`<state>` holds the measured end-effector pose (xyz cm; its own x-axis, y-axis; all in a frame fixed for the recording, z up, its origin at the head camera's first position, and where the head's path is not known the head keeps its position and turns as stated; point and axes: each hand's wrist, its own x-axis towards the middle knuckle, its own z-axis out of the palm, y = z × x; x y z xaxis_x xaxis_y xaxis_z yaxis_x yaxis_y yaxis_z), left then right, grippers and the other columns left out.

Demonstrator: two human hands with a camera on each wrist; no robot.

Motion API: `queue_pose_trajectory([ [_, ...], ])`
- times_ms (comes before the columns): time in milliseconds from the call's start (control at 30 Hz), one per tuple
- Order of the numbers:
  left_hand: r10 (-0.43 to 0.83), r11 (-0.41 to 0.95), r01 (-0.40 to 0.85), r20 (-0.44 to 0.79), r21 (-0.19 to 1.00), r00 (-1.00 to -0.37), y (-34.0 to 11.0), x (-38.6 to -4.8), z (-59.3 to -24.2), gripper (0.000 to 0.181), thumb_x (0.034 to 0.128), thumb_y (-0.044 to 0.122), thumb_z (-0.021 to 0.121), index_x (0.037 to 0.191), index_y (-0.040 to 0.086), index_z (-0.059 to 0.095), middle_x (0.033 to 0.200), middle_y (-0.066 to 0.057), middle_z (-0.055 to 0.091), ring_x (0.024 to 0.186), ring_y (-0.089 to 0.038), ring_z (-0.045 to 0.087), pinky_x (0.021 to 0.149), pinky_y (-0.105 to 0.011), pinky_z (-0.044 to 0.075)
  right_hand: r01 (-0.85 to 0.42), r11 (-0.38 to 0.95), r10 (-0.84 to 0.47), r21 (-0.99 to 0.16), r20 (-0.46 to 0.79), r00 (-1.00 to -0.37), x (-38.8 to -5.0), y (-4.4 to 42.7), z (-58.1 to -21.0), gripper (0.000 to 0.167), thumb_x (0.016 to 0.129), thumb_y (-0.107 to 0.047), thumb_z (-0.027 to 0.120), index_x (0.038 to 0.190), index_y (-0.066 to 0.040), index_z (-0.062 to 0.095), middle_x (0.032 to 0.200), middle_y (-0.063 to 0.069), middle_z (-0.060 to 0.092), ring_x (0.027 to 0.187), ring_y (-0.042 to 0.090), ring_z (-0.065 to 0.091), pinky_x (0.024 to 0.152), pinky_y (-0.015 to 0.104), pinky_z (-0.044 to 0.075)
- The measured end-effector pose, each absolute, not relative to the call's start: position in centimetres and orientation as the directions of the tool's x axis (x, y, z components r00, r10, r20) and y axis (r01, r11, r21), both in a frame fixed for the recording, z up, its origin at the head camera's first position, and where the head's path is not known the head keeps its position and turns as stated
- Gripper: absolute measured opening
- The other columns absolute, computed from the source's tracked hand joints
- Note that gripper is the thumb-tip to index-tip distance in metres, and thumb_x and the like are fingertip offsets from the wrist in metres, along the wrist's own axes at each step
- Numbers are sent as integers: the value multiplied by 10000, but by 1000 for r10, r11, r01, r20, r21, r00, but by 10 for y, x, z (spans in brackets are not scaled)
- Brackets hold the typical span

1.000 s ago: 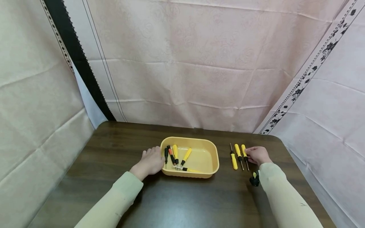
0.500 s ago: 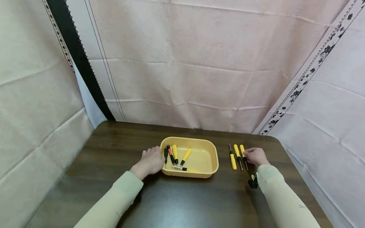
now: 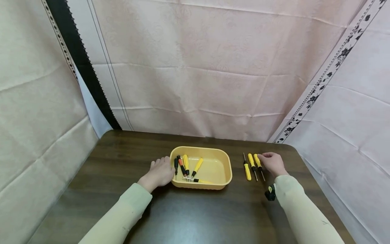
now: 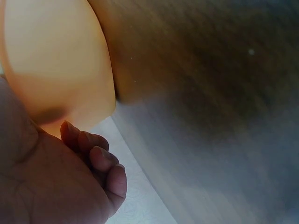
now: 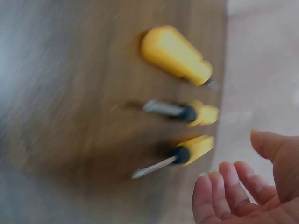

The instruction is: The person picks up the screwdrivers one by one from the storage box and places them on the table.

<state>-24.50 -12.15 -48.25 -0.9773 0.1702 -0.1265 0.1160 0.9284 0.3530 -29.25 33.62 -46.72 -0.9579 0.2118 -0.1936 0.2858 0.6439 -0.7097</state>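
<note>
At the left end of a yellow plastic tray, my left hand rests against the wall. The left wrist view has its fingers loosely bent beside the tray's outside; its thumb is hidden. In the tray lie several screwdrivers, among them a black one, an orange-and-black one and yellow ones. My right hand hovers by the handle of the rightmost of three yellow screwdrivers in a row. The right wrist view shows its fingers apart from that screwdriver, holding nothing.
Next to it lie the middle screwdriver, tip toward me, and the left one, tip away from me. A dark wood table carries everything. Pale cloth hangs behind its far edge.
My right hand has come off the rightmost screwdriver's handle and shifted slightly up toward its far end. The view has turned a little. My left hand and the tray stay put.
</note>
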Motion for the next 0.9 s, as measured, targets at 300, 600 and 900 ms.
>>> queue_pose_trajectory([
  [300, 169, 928, 116, -121, 354, -978, -123, -246, -479, 403, 969, 319, 466, 1192, -16, 481, 999, -109, 496, 907, -274, 440, 788, -436, 308, 93, 502, -25, -860, -122, -992, -295, 291, -434, 691, 900, -497, 627, 1398, -52, 452, 1323, 188, 520, 1141, 347, 556, 932, 467, 457],
  [600, 167, 930, 117, -116, 349, -979, -122, -248, -484, 411, 971, 318, 462, 1203, -20, 484, 1021, -115, 509, 925, -275, 451, 790, -440, 315, -43, 521, -178, -853, -59, -982, -290, 248, -424, 575, 860, -433, 709, 1322, -130, 549, 1187, 118, 604, 1007, 260, 621, 825, 375, 514],
  [900, 165, 930, 111, -129, 351, -978, -122, -248, -485, 426, 971, 326, 476, 1223, -18, 480, 1035, -114, 511, 932, -269, 451, 792, -439, 315, -137, 592, -274, -794, -39, -961, -283, 208, -426, 541, 807, -456, 752, 1245, -162, 630, 1043, -16, 656, 973, 178, 592, 836, 369, 487],
])
